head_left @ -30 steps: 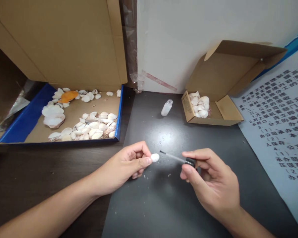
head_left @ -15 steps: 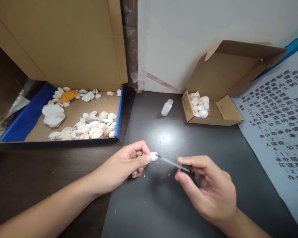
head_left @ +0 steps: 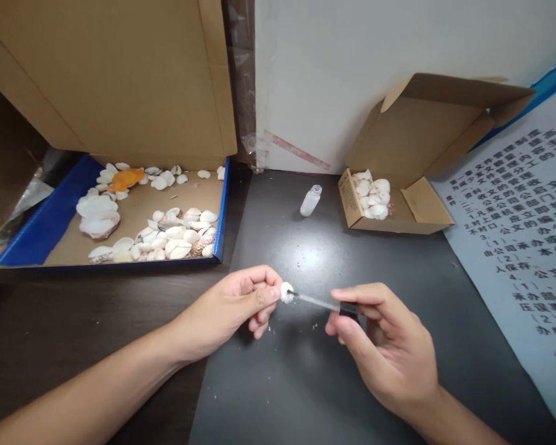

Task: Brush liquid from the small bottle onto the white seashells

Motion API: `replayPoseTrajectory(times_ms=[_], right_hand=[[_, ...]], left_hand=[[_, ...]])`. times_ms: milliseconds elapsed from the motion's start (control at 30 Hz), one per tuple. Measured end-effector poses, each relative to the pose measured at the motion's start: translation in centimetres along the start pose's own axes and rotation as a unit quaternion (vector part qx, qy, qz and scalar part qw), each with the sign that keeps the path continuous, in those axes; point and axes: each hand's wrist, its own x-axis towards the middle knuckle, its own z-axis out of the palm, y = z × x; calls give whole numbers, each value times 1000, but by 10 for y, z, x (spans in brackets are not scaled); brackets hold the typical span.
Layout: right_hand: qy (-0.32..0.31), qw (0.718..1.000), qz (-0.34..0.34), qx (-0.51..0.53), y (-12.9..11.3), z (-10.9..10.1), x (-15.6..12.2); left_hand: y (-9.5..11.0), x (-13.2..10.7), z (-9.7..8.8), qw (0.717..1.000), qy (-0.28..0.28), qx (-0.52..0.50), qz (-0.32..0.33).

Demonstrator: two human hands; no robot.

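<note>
Between the thumb and fingers of my left hand [head_left: 250,300] is a small white seashell [head_left: 286,293], held above the dark mat. My right hand [head_left: 389,346] pinches the black cap of a brush applicator [head_left: 317,301], whose clear stem points left. The dark brush tip meets the face of the shell. Farther back on the mat stands a small open bottle [head_left: 311,201] with whitish content and no cap on it.
An open blue-edged cardboard box [head_left: 221,213] at left holds many seashells [head_left: 180,235] and an orange one [head_left: 126,179]. A smaller open cardboard box [head_left: 412,224] with white shells stands back right, beside a printed sheet [head_left: 514,247]. White crumbs dot the mat [head_left: 241,395].
The shell has turned a little in my left fingers. My right hand has shifted slightly and tilted the applicator flatter, with its brush tip still at the shell.
</note>
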Motion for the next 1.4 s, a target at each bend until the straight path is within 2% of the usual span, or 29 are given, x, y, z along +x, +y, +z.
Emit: replayPoseTrajectory(times_ms=[267,633,800,867,1000,1167,1300,1400], right_hand=[[-15,999,30,18,0,0,0],[-15,997,76,26,2,0,1],[-39,996,72,44,4,0,0],[-29,996,82,26,4,1,-1],[-32,995,75,57,3,1,-1],[-23,996,76,38,4,1,-1],[-44,996,72,32,4,2,-1],[-21,997,77,24,5,1,-2]], left_hand=[[-2,0,-1,1000,-21,-18,-3],[-1,-1,1,1000,-21,-13,9],[-2,0,0,1000,-22,-16,7],[-2,-1,0,1000,-25,-18,5],[-2,-2,-1,999,-31,-20,1],[-3,-3,-2,1000,-28,-14,0],[-3,-2,-2,999,-32,-14,5],[-2,-1,-1,999,-34,-9,2]])
